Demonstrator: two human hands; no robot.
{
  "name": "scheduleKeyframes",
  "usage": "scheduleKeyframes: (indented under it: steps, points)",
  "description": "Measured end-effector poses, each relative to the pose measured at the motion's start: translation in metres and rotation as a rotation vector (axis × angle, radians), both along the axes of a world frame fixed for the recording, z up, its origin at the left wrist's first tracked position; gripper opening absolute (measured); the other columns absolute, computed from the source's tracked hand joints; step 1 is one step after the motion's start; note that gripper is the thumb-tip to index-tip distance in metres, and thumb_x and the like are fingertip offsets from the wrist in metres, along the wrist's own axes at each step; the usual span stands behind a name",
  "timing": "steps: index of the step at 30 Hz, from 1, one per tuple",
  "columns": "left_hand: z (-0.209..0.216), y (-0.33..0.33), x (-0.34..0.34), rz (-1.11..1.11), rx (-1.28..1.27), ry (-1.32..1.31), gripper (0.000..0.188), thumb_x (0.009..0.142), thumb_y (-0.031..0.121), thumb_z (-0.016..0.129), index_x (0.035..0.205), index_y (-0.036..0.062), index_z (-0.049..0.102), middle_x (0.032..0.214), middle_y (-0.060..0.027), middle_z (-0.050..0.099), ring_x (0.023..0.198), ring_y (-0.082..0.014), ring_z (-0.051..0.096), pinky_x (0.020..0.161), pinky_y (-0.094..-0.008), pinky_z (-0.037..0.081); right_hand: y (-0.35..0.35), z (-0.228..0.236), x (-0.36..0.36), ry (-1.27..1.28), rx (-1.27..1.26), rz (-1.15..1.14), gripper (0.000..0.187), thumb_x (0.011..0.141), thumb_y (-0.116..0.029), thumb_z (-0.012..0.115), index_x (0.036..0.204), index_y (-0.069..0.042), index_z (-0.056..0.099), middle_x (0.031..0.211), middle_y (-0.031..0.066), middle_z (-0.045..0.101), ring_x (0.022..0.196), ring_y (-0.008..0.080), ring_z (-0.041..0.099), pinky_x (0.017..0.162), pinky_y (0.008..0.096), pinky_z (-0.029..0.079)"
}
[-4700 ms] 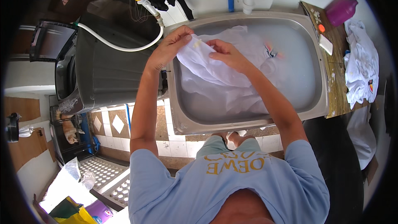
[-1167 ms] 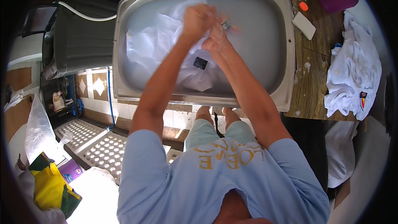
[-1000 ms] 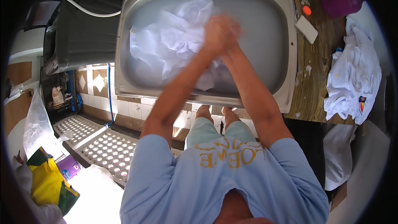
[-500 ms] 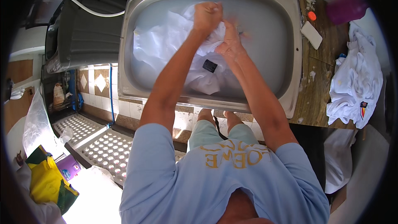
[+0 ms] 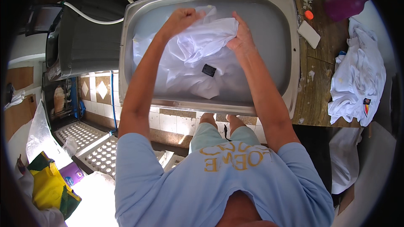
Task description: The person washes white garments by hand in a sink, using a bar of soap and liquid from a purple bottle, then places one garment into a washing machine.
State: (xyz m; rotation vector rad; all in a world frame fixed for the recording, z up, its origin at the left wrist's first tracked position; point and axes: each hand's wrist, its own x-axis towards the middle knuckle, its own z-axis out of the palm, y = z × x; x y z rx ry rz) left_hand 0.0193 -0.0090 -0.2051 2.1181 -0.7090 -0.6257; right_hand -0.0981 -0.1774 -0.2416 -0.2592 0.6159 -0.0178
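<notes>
A wet white garment (image 5: 198,44) lies partly bunched in cloudy water inside a steel sink (image 5: 126,59). On its lower part is a small black label (image 5: 209,70). My left hand (image 5: 181,22) is closed like a fist at the garment's upper edge, its fingertips smeared by motion. My right hand (image 5: 243,38) grips a raised fold of the cloth between thumb and fingers. That fold stretches between both hands, above the water.
Right of the sink, a wooden counter (image 5: 313,88) carries a pale soap bar (image 5: 309,34), an orange cap (image 5: 309,14), a purple bottle (image 5: 346,6) and a white garment pile (image 5: 360,75). A dark ribbed plastic unit (image 5: 90,33) with a white hose (image 5: 92,18) stands left.
My hands, close together before, are now farther apart, the left one moved left. The cloth between them is spread wider. The whole view has shifted slightly.
</notes>
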Motion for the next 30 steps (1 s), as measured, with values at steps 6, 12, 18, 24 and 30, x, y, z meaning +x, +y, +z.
scheduleKeyframes:
  steps: [6,12,18,24,30]
  points:
    - [0.024,0.030,-0.021,-0.078,-0.349,0.364,0.030,0.079,0.028,0.073,0.092,0.0019,0.065,0.085,-0.0030,0.064,0.077,-0.0077,0.059,0.074,-0.0244,0.049,0.000,-0.009,0.006,-0.046,0.052,0.121,0.057,0.094,-0.048,0.044,0.117,0.004,0.051,0.115,0.0207,0.058,0.109,0.0360,0.056,0.098,0.0495,0.041]
    - [-0.005,-0.095,-0.149,-0.172,-0.742,-0.446,0.020,0.075,0.021,0.075,0.069,0.0050,0.064,0.072,-0.0037,0.063,0.069,-0.0151,0.063,0.061,-0.0282,0.048,-0.018,-0.113,-0.002,-0.431,-0.186,0.132,0.042,0.094,-0.049,0.048,0.089,-0.007,0.055,0.076,0.0023,0.055,0.068,0.0130,0.055,0.064,0.0288,0.048]
    - [-0.045,-0.077,-0.064,0.391,-0.372,-0.523,0.034,0.075,0.020,0.073,0.054,0.0070,0.051,0.050,-0.0108,0.051,0.043,-0.0295,0.049,0.046,-0.0370,0.041,0.040,-0.006,-0.009,-0.060,-0.125,0.051,0.037,0.088,-0.050,0.057,0.099,-0.015,0.056,0.083,-0.0007,0.056,0.073,0.0106,0.056,0.060,0.0267,0.047]
    - [-0.031,-0.090,-0.117,-0.119,-0.278,-0.759,0.016,0.086,0.008,0.055,0.091,-0.0069,0.055,0.079,-0.0162,0.063,0.068,-0.0226,0.062,0.068,-0.0325,0.055,0.014,-0.044,-0.038,-0.498,-0.109,-0.091,0.027,0.094,-0.043,0.047,0.097,-0.017,0.051,0.085,-0.0020,0.051,0.083,0.0096,0.053,0.072,0.0305,0.045]
    - [-0.043,-0.067,-0.052,0.344,-0.388,-0.497,0.024,0.079,0.014,0.067,0.061,0.0011,0.058,0.055,-0.0151,0.054,0.047,-0.0205,0.046,0.053,-0.0351,0.041,0.046,0.018,-0.010,0.013,-0.108,0.104,0.034,0.093,-0.045,0.049,0.100,-0.012,0.056,0.097,0.0032,0.057,0.090,0.0143,0.057,0.082,0.0316,0.047]
